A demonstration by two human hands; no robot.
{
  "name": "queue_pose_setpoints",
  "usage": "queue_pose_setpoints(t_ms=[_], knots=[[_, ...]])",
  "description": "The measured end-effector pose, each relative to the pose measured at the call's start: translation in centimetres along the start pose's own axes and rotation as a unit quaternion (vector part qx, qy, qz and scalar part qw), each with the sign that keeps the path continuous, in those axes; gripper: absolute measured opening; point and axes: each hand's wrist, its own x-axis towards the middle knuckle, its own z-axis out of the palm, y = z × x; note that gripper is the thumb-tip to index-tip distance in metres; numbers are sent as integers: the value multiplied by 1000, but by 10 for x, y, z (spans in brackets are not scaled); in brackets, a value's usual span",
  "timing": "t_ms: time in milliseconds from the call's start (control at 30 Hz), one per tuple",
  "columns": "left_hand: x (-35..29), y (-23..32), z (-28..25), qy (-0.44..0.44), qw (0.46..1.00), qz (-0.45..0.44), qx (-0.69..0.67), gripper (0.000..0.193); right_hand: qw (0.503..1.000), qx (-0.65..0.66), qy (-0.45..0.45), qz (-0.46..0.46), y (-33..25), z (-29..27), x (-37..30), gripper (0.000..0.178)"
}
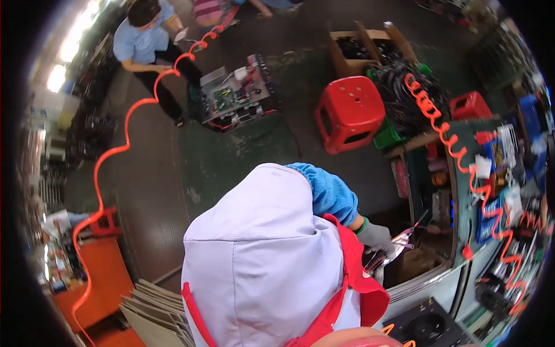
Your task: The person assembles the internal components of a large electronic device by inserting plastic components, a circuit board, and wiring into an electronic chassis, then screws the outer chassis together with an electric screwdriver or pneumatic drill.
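Fingers (384,245) of the left hand (375,236), in a grey glove, are closed round a small slender piece (398,247), which is held to the right of the red collar (363,281) and in front of an open-fronted bench (464,199). The piece looks glossy, whitish along its upper face and tinged pink to mauve at the edges, with darker streaks near the grip and a short mauve bit jutting from its right side. A thin rod (422,218), reddish low down and dark toward the tip, slants up and right from beside it; whether the two are joined is too small to tell, and so is the exact kind of object. Below the piece shows a pale patch of what seems to be the right hand (379,274), mostly hidden by the collar, so I cannot tell whether it grips anything. A blue sleeve (334,194) covers the left forearm, coming from behind the pale lilac garment (263,248). Just beside the piece, inside the bench, sits a brown cardboard box (417,263).
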Motion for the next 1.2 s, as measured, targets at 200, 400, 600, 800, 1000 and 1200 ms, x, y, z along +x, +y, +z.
queue_pose_setpoints(t_ms=[200,400,600,800,1000,1200], knots=[[-32,-17,-74,253,962,85,-48,37,889,-455,-10,-52,-47,96,31,87],[-72,-3,-122,189,971,142,40,46,976,-149,-156,8,-26,122,78,89],[-45,2,-119,119,980,132,-84,28,972,-79,-145,169,-80,64,113,31],[4,27,-70,27,992,113,-40,22,999,-26,25,-5,-102,39,98,27],[54,89,-24,-54,997,23,42,20,986,94,131,-37,-101,-28,100,37],[132,107,-2,-178,975,-130,-21,27,964,152,196,-92,-135,-71,82,40]])
